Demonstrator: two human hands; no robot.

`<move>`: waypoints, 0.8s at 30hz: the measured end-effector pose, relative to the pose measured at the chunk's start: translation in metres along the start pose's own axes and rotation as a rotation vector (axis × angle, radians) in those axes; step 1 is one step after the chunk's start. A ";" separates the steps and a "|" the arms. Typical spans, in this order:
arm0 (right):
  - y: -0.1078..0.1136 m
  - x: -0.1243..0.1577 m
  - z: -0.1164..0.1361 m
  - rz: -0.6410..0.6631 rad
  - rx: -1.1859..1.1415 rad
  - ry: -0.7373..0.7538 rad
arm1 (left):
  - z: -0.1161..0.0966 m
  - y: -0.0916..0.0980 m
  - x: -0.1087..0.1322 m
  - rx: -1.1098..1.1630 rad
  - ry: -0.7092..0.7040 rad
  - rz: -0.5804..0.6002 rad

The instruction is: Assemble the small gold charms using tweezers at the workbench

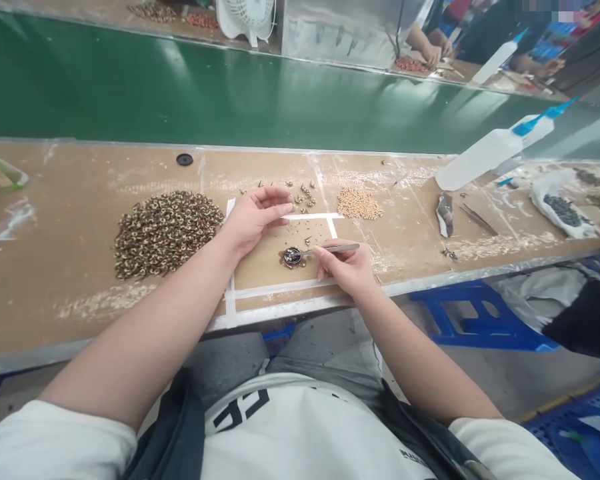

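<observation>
Steel tweezers [337, 248] pinched in right-hand fingers [325, 253] touch a shiny dark charm [293, 256]; left fingers [275, 201] curl loosely.

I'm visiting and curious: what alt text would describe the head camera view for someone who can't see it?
A person's right hand holds metal tweezers at a small round dark piece, with the left hand open nearby. A large heap of brown-and-cream beads and a smaller tan pile lie on the workbench.
</observation>
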State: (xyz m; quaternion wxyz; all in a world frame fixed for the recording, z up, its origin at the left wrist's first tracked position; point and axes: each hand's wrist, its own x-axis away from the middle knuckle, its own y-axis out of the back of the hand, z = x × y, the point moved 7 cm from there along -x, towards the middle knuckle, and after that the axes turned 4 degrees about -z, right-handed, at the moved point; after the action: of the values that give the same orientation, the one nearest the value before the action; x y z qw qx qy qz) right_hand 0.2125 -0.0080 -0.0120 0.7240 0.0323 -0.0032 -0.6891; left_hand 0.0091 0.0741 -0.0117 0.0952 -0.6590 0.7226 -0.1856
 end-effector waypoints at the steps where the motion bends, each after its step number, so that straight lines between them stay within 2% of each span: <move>1: -0.001 0.000 -0.001 0.000 0.001 -0.002 | 0.000 0.000 0.000 -0.002 -0.006 -0.005; 10: -0.003 -0.002 -0.005 0.019 0.067 0.001 | 0.004 0.005 -0.001 0.017 -0.015 -0.048; 24: -0.006 -0.002 -0.003 0.032 0.102 0.005 | 0.007 0.005 -0.003 0.027 0.001 -0.052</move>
State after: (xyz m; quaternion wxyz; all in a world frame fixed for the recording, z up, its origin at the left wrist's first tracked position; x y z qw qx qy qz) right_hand 0.2065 -0.0063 -0.0152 0.7323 0.0709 -0.0370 -0.6762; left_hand 0.0070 0.0760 -0.0204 0.0988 -0.6762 0.7027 -0.1978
